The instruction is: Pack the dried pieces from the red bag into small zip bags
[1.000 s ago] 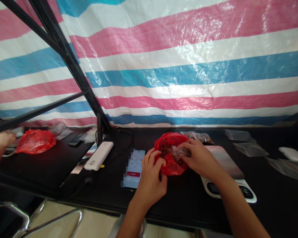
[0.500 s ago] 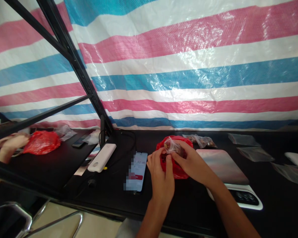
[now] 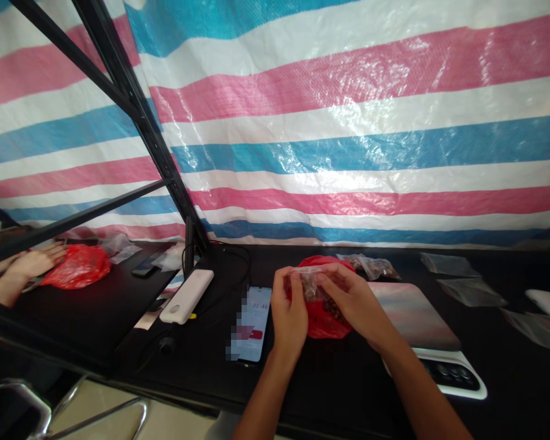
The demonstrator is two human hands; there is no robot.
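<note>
Between my hands is a small clear plastic bag [image 3: 310,287] with brownish contents, its top edge stretched level. My left hand [image 3: 291,305] pinches the bag's left side, thumb on the near face. My right hand [image 3: 348,296] pinches the right side in the same way. Directly below and behind lies an opened red plastic bag [image 3: 329,327] with dark brown bits inside, partly hidden by my hands. Just past it are filled clear bags [image 3: 379,267] with brownish contents. What the brown bits are, I cannot make out.
Left of my hands lie a lit phone [image 3: 255,324] and a white power bank [image 3: 187,296] with cables. A pinkish-grey flat panel [image 3: 412,315] rests on a white device at right, near flat clear bags [image 3: 472,292] and a white mouse [image 3: 547,302]. Beyond a black frame [image 3: 160,162], another person's hand [image 3: 36,260] touches a red bag.
My hands have spread to the two sides of the small bag, and its top is now drawn out flat instead of bunched. The other person's hand has moved slightly right onto their red bag.
</note>
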